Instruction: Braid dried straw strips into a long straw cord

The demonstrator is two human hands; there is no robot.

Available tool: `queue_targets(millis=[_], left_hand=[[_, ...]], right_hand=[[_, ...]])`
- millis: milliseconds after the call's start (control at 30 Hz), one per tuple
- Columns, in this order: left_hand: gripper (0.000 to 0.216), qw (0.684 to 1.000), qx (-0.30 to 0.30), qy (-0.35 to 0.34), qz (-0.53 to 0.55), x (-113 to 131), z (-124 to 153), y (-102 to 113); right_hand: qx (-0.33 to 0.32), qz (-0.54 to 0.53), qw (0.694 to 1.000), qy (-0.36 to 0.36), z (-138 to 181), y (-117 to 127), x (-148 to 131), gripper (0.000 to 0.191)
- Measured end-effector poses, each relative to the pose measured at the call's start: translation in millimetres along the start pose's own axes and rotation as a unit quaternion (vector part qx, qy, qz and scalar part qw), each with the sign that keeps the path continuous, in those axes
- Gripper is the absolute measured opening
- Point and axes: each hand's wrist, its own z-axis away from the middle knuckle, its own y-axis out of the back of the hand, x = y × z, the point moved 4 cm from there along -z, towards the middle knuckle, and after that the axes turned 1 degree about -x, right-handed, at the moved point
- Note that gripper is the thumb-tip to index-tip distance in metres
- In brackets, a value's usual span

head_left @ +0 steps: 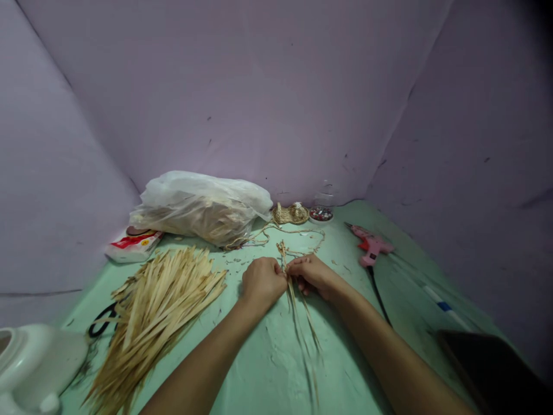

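Observation:
Near the middle of the green tabletop, my left hand (264, 280) is closed on a thin braid of straw strips (283, 253). From the other side my right hand (314, 274) pinches the same braid, its fingertips almost meeting those of the left. The braid's knotted top pokes up above both hands. Loose strip ends (305, 328) trail down from the grip toward me between my forearms. A long thin cord (319, 233) loops on the table just beyond my hands. To the left lies a large pile of flat dry straw strips (164, 300).
Against the back wall lie a plastic bag (203, 207) of dry material, a small woven piece (290, 214) and a dish of beads (321, 214). A pink glue gun (370, 243) rests right. At left are a packet (133, 245), black scissors handles (102, 323) and a white vessel (38, 363).

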Motion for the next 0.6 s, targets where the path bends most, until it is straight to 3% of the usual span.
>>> queue_targets(millis=[133,200,333,500,600], left_hand=[[0.02,0.995,0.028,-0.053,0.086,5,1,1],[0.028,0.982,-0.029,-0.034,0.186,3,-2,-8],[0.035,0.92,-0.144,0.044,0.361,-3,-7,-23],[0.029,0.868,-0.171,0.072,0.461,-3,-8,-22],[0.02,0.863,-0.163,0.084,0.47,-3,-7,-20]], right_hand=[[-0.012,-0.019,1.0,-0.001,0,1,1,0.009],[-0.031,-0.03,0.999,0.003,0,1,1,0.009],[-0.056,-0.038,0.998,0.008,1,0,0,0.006],[-0.054,-0.038,0.998,0.019,2,1,-1,0.008],[-0.059,-0.047,0.997,0.015,1,2,0,0.007]])
